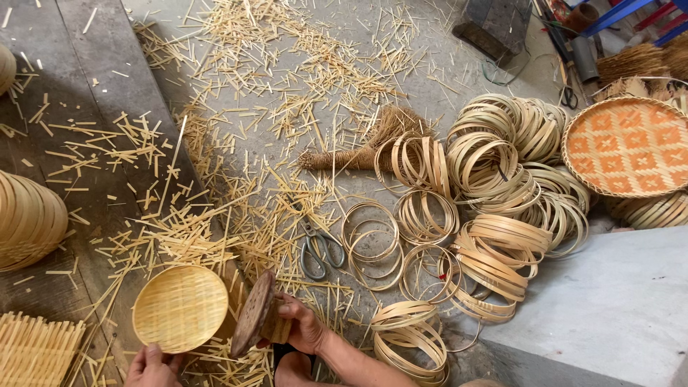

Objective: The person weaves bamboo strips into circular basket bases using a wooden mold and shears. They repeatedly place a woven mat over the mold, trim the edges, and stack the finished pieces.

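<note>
Underfoot, bamboo offcuts (287, 129) litter the concrete floor (444, 79); left hand (154, 365) grips a woven tray (180, 308), right hand (301, 326) a wooden disc (252, 315).

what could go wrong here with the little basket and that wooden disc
The left hand pinches only the lower rim of the round woven basket, so it may tip or slip. The right hand holds the wooden disc on edge, so it might roll out. Open scissors lie near among bamboo offcuts, possibly a cut or splinter hazard.
</note>
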